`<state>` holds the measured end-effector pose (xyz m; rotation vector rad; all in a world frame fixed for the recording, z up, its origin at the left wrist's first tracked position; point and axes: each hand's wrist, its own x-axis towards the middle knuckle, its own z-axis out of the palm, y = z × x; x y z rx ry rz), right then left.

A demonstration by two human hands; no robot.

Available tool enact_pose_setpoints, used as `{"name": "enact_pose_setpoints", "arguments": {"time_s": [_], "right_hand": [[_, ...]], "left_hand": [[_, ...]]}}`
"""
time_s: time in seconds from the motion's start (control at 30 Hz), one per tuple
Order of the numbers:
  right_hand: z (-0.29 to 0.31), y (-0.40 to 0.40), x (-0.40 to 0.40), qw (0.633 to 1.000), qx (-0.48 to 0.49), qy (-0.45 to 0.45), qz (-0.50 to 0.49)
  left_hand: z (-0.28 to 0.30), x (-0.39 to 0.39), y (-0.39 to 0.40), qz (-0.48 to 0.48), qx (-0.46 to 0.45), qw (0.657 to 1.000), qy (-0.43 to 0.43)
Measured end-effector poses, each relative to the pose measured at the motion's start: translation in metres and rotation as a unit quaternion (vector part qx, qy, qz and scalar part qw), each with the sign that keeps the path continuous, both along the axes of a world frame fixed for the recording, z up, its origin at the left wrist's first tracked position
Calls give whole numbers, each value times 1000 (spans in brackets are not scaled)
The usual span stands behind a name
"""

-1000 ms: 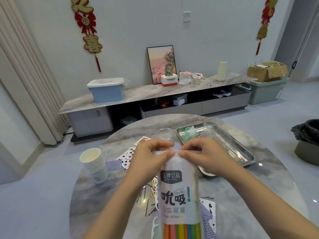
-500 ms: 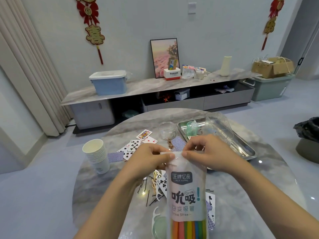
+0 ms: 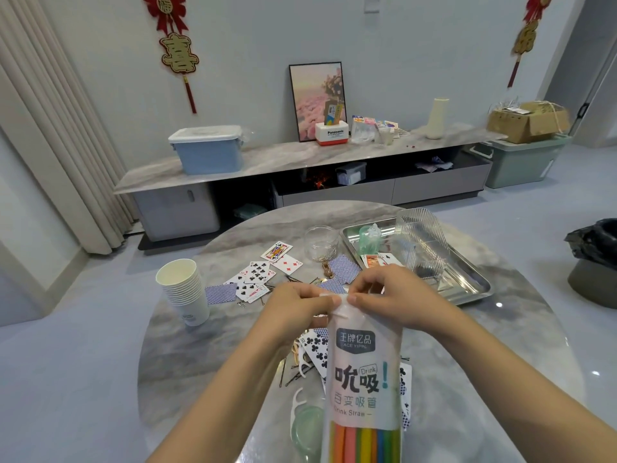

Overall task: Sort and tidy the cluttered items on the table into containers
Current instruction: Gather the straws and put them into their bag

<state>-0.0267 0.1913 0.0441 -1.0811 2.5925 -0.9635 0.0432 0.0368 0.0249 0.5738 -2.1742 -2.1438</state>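
A white drinking-straw bag [image 3: 362,389] with coloured straws showing at its bottom stands upright over the near side of the round marble table [image 3: 484,379]. My left hand [image 3: 293,309] pinches the left of the bag's top edge. My right hand [image 3: 397,295] pinches the right of that edge. Playing cards [image 3: 263,277] lie scattered face up and face down behind and under the bag, with hairpins [image 3: 293,375] and floss picks among them.
A stack of paper cups [image 3: 183,289] stands at the table's left. A small glass jar [image 3: 321,242] and a steel tray [image 3: 467,282] holding a clear plastic container [image 3: 422,242] sit at the far right. A black-bagged bin [image 3: 597,262] is on the floor, right.
The view has tilted down a little, so the table and cards sit lower and show more. Both hands stay pinched on the bag's top edge, now closer together.
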Motion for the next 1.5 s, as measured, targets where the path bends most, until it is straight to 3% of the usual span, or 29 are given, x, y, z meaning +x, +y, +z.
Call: {"name": "enact_pose_setpoints", "arguments": {"time_s": [0.3,0.5,0.73,0.87,1.07,1.23,1.33,1.5], "right_hand": [[-1,1,-1,999,-19,19,-21],[3,13,-6,998,-26,-31,-42],[-3,4,0,998,-50,-33,-23],[-3,9,-5,997,-24,-25,-70],[-4,4,1,996,-40,2,-79],[-1,11,-4,997,-23,1,-75],[-2,14,-5,994,-9,33,-105],[-7,18,-8,991,-46,9,-123]], "left_hand": [[2,2,-1,-19,-31,998,42],[5,0,-10,-9,-41,998,36],[5,1,-2,10,-126,991,44],[5,1,-1,35,-244,967,59],[8,0,-6,-53,-353,930,87],[2,-1,2,19,-399,910,110],[3,-3,1,12,-389,913,121],[5,-4,-14,-18,-253,966,60]]}}
